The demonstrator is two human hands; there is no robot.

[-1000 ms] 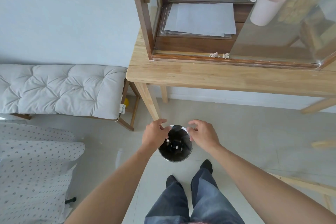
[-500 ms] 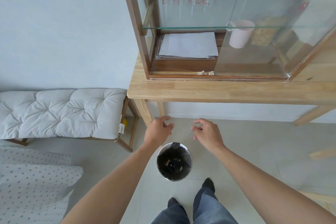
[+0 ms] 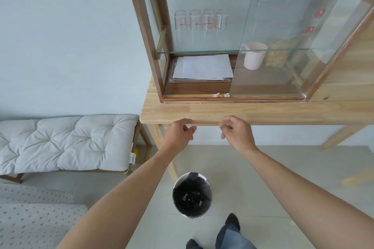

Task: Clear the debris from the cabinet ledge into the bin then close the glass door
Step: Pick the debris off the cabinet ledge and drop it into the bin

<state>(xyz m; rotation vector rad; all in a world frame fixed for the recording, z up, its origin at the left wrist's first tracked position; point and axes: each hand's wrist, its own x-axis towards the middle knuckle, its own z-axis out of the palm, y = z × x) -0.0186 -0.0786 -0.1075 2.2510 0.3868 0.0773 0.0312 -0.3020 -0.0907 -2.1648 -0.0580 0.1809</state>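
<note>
apparently empty hands [image 3: 208, 133] below debris [image 3: 221, 95]

Both arms bare, stretched fwd. Left hand [image 3: 179, 134] at approx 11 o'clock from frame centre, fingers loosely curled, nothing in it. Right hand [image 3: 236, 133] at approx 1 o'clock, fingers half curled too, also empty. Hands apart, palms facing inward, wrists straight.

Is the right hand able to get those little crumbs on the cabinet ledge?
Probably yes. The right hand is empty, and the crumbs lie in the open part, just left of the glass door; nothing blocks them.
</note>
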